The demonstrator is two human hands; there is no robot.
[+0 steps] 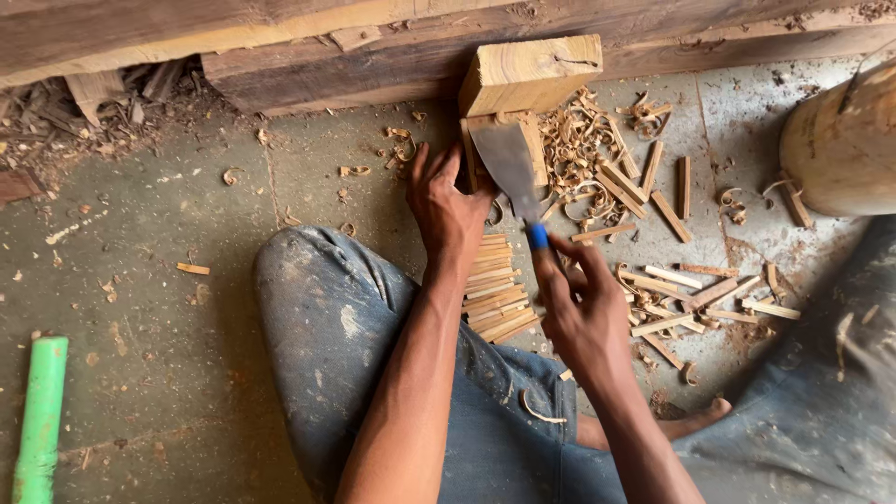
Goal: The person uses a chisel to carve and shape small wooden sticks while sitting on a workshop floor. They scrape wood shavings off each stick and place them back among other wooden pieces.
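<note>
My right hand [581, 308] grips the blue handle of a wide metal blade [507, 168], which lies flat against a small upright wooden piece [532, 140]. My left hand [446, 210] steadies that piece from its left side. A larger pale wood block [529, 73] sits just behind it. Between my hands, on the floor, lies a neat stack of thin split sticks [495, 289].
Loose sticks [691, 289] and curled shavings [579, 149] are scattered at right. Rough timber beams [373, 56] run along the back. A round log [840, 140] stands at far right, a green pipe [39, 420] lies at bottom left. My denim-clad knee [327, 308] is raised.
</note>
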